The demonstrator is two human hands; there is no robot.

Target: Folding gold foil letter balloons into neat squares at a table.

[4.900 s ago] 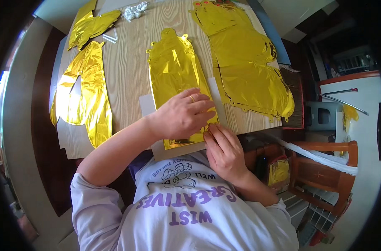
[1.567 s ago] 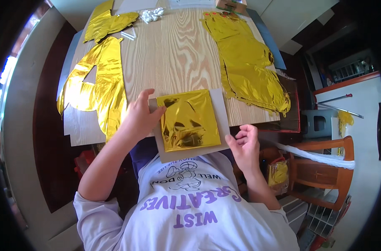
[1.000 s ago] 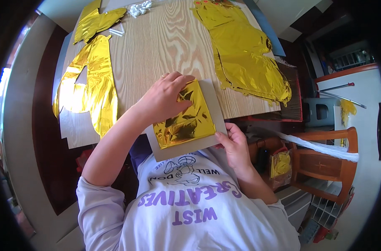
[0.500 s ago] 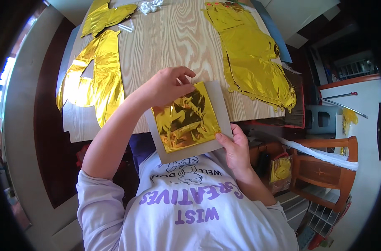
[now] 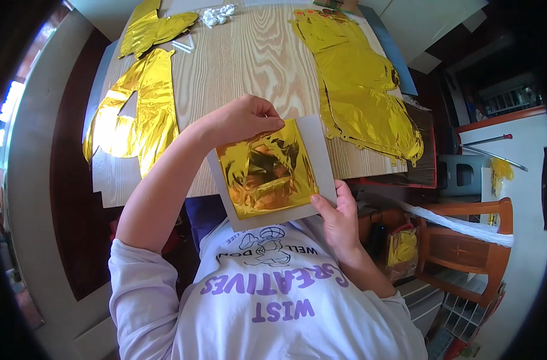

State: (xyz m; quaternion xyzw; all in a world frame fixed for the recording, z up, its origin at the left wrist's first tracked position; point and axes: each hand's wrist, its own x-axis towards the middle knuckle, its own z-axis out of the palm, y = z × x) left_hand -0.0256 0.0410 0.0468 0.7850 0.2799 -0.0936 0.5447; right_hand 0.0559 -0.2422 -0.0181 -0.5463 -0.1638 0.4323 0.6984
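A folded square of shiny gold foil [image 5: 267, 174] lies flat on a slightly larger grey card [image 5: 318, 141], held tilted above my lap at the table's near edge. My right hand [image 5: 340, 216] grips the card's right side near the lower corner, its thumb pressing on the foil and the fingers behind. Over the far edge, my left hand [image 5: 252, 117] is bent, with thumb and fingertips pinched at the foil's upper right corner. Creases and warm reflections run across the foil's face.
Flat gold foil shapes rest on the wooden table [image 5: 243, 66]: a large foil stack [image 5: 363, 90] on the right, a foil shape [image 5: 150, 102] on the left. Farther off lie crumpled white material [image 5: 218, 15] and thin white strips [image 5: 182, 45]. A wooden chair [image 5: 459, 252] stands at right.
My left hand's fingers have closed together at the foil's upper corner, where they were more spread before. The foil looks smoother, and the card has shifted slightly.
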